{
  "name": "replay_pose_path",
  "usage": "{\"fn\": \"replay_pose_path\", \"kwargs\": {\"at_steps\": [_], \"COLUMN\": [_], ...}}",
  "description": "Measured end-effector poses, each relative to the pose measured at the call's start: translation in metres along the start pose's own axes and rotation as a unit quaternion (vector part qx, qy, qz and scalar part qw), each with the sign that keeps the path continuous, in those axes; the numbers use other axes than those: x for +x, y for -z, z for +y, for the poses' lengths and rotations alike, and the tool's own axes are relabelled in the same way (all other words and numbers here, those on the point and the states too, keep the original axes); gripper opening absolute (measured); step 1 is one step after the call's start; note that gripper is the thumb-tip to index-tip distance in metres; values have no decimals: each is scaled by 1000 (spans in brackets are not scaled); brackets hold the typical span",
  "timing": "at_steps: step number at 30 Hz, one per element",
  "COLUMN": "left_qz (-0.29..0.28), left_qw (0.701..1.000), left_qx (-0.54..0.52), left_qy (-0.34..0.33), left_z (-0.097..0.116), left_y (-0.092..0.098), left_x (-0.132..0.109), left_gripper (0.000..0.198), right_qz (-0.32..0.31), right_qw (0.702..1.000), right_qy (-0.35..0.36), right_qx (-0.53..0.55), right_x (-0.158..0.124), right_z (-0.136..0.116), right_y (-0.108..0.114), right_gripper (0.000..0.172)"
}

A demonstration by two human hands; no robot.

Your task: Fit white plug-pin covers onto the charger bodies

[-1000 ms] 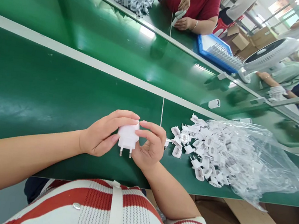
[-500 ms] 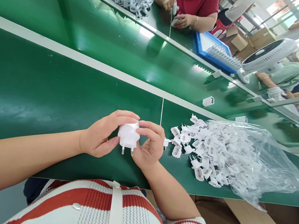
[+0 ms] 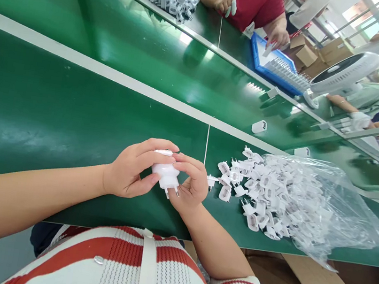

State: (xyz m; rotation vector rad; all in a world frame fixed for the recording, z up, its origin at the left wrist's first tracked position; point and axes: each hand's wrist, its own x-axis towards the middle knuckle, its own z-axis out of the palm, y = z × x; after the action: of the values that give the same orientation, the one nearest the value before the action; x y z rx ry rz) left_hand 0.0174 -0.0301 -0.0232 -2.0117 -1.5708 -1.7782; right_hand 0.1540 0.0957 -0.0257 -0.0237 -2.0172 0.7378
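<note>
Between my two hands, above the green work surface, is a white plug adapter (image 3: pixel 166 175) with two round metal pins pointing down and slightly right. My left hand (image 3: pixel 136 167) grips it from the left, with the thumb on its front and the fingers over its top. My right hand (image 3: pixel 192 180) holds it from the right, fingertips on its upper edge and the palm partly behind it. To the right of my hand lies a loose white plug piece (image 3: pixel 211 181), beside a heap of similar white plug pieces (image 3: pixel 271 187).
The heap spills from a clear plastic bag (image 3: pixel 352 218). White blocks (image 3: pixel 259 127) lie on the belt beyond a pale rail (image 3: pixel 114 76). Across it, a person in red (image 3: pixel 246 3) reaches over a blue tray (image 3: pixel 259 57). Open cardboard boxes (image 3: pixel 315 274) stand below right.
The plug adapter has tilted, its pins swinging to the right, and my left fingers have come further over it. Across the line, the person's hand has moved to the blue tray.
</note>
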Motion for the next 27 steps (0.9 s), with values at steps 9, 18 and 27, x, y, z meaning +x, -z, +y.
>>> {"fn": "replay_pose_path", "kwargs": {"at_steps": [9,18,27], "left_qz": [33,-9,-13], "left_qw": [998,997,988], "left_qx": [46,76,36], "left_qy": [-9,11,150], "left_z": [-5,-3,-7], "left_y": [-7,0,-3], "left_x": [-2,-2,-7], "left_gripper": [74,59,45], "right_qz": [-10,-11,-26], "right_qw": [1000,998,984], "right_qy": [-5,-34,-138], "right_qx": [27,44,112], "right_x": [-2,3,8], "right_z": [1,0,6], "right_y": [0,0,-2], "right_gripper": [25,29,32]}}
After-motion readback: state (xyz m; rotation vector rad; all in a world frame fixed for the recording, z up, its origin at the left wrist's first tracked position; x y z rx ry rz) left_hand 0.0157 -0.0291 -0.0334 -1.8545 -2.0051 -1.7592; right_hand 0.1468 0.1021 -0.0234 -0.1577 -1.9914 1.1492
